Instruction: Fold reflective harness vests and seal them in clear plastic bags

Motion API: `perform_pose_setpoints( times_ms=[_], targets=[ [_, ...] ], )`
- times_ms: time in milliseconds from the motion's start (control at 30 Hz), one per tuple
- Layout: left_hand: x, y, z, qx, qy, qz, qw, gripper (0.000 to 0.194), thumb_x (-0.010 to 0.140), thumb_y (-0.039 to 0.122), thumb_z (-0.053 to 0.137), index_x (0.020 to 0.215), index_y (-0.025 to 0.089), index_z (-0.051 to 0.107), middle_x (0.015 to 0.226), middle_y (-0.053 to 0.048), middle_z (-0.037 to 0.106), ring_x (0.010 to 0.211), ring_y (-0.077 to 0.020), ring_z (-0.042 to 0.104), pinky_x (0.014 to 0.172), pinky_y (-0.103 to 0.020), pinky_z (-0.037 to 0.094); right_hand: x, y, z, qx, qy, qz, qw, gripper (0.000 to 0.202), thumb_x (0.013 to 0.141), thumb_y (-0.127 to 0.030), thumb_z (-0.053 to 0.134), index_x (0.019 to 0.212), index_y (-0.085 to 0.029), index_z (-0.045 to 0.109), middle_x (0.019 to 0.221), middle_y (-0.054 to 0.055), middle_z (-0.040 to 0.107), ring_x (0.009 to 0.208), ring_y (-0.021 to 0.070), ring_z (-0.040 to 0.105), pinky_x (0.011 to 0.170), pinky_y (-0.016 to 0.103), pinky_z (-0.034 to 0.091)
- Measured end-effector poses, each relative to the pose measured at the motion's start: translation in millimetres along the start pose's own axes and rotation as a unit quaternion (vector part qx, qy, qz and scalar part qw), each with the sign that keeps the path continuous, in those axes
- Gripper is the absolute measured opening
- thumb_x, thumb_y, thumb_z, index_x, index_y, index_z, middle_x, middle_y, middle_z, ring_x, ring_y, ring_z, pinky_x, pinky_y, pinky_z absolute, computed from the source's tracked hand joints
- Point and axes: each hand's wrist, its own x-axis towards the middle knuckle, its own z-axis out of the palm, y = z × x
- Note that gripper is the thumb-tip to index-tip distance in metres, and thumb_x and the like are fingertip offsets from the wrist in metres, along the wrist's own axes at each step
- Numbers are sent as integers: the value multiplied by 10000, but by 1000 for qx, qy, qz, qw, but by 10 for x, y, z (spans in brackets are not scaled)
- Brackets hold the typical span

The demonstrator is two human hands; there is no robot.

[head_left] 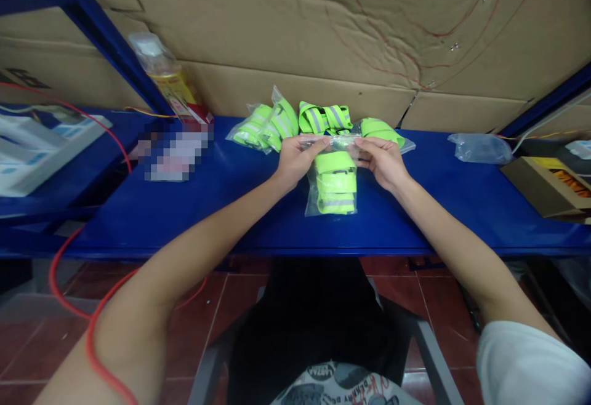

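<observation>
A clear plastic bag (313, 199) hangs down over the blue table, a folded neon-yellow reflective strap (336, 183) inside it. My left hand (298, 160) pinches the bag's top edge at its left corner. At the right end of the same edge, my right hand (381, 160) grips with thumb and fingers. Just behind my hands lie bagged yellow straps (265, 125) on the left, a loose folded strap (324, 117) in the middle, and another bagged strap (381, 129) partly hidden by my right hand.
A capped bottle (168, 79) stands at the back left beside a blurred-out card. An empty-looking clear bag (480, 148) and an open cardboard box (549, 186) sit to the right. A red hose (92, 331) loops near my left arm; cardboard (295, 36) backs the blue table (231, 208).
</observation>
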Motion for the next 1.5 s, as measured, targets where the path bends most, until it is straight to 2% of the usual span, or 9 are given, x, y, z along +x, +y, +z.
perform_pose_setpoints(
  times_ms=[267,367,567,800,967,1167,1333,1500],
  targets=[
    [3,4,-6,6,-5,-4,1000,218,847,390,958,806,198,865,919,-82,859,898,-218,797,902,-371,661,5,3,-25,24,-15,-28,999,352,595,-444,1085,802,-264,864,856,12,866,827,171,824,699,267,688],
    [-5,9,-3,10,-4,-1,1000,231,859,389,955,798,190,854,908,-89,852,889,-221,795,894,-375,666,0,-5,-10,35,-14,-13,999,296,637,-388,1065,808,-256,862,860,12,869,828,164,825,704,254,689],
    [-29,7,7,7,-5,29,1000,212,851,397,950,851,198,876,901,-79,857,886,-227,808,903,-378,660,-2,-33,22,35,9,63,997,194,793,-291,999,824,-214,823,879,47,877,772,153,822,698,238,693],
    [-34,33,10,14,5,12,1000,198,881,355,930,796,194,855,905,-88,856,919,-247,806,949,-410,663,-1,-80,-8,32,-4,66,997,131,850,-246,959,867,-215,833,937,51,888,857,178,848,767,277,718],
    [-33,45,10,17,3,-18,1000,195,900,344,920,819,176,861,943,-103,851,951,-238,806,954,-385,656,13,-54,-37,28,-4,31,999,194,761,-263,1009,860,-233,844,925,26,883,914,185,848,877,320,722],
    [-34,24,12,12,3,7,1000,164,880,340,939,877,187,881,950,-88,863,931,-239,814,936,-395,668,18,-23,-46,37,-17,0,999,323,614,-351,1081,811,-234,852,859,18,866,842,175,825,801,293,705],
    [-29,18,3,18,-9,27,999,171,908,357,925,855,201,879,956,-90,857,948,-248,809,941,-416,680,-11,-53,-22,20,-7,-9,1000,287,652,-359,1057,802,-259,833,863,-1,854,866,173,812,873,327,702],
    [-31,33,0,29,-14,43,999,141,919,332,916,889,200,879,935,-89,849,898,-232,801,890,-389,670,-12,-63,-26,3,-24,7,1000,354,646,-471,1062,842,-273,844,943,11,868,937,197,813,828,327,694]
  ],
)
